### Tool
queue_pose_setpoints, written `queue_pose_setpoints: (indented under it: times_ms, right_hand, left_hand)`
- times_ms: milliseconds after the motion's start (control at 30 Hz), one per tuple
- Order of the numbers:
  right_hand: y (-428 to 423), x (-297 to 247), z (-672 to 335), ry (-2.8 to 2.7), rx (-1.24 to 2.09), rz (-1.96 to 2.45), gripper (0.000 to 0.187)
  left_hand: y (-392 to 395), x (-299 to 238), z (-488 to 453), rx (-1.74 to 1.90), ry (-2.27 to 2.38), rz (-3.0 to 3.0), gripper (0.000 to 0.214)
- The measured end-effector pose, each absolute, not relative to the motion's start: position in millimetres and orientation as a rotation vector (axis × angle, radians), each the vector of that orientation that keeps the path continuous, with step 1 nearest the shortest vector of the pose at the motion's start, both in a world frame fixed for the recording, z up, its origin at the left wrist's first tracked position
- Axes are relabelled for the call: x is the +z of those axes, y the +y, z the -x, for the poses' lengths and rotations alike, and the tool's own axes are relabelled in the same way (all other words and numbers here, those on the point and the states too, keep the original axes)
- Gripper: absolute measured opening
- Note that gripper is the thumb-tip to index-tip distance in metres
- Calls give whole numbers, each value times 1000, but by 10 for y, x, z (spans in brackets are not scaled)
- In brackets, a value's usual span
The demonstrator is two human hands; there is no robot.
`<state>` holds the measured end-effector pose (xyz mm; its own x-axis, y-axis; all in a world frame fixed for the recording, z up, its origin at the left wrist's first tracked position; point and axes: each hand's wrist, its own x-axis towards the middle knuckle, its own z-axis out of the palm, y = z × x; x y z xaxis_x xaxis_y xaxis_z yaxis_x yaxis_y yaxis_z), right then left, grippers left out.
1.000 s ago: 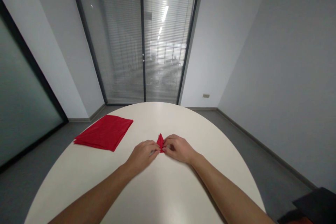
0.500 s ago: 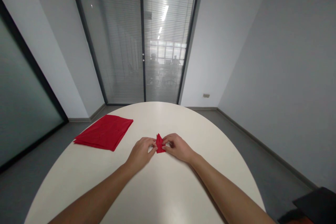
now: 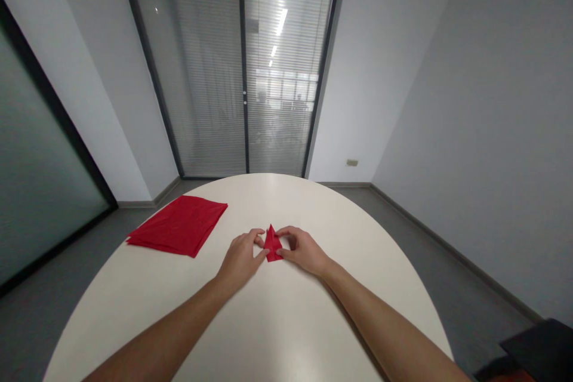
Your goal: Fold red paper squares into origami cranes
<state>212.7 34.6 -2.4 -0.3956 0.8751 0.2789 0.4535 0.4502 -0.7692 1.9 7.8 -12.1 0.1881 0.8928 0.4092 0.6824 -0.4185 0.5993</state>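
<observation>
Creased red folded-sheet triangle, tip and long axis pointed away, gripped by left hand and right hand

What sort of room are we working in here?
Probably a small office or meeting room: a pale round-edged table stands before a dark-framed glass partition with slatted blinds, and a frosted glass panel is at the left.
</observation>
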Motion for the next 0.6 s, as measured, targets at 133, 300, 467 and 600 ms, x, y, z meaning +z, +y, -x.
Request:
queue_pose_setpoints:
  times_ms: [133, 300, 467, 600]
  right_hand:
    - [339, -19, -2108, -1967, 861, 1064, 44]
    - [348, -49, -2099, -1917, 896, 1077, 53]
    - [350, -72, -2084, -1906, 904, 1073, 51]
    - [343, -71, -2082, -1898, 916, 1065, 53]
  left_hand:
    - [76, -102, -32, 1034, 1536, -2201, 40]
    - [74, -61, -58, 1013, 1551, -2243, 28]
    - [90, -59, -72, 1026, 1559, -2213, 21]
    - [107, -84, -74, 1028, 1568, -2194, 32]
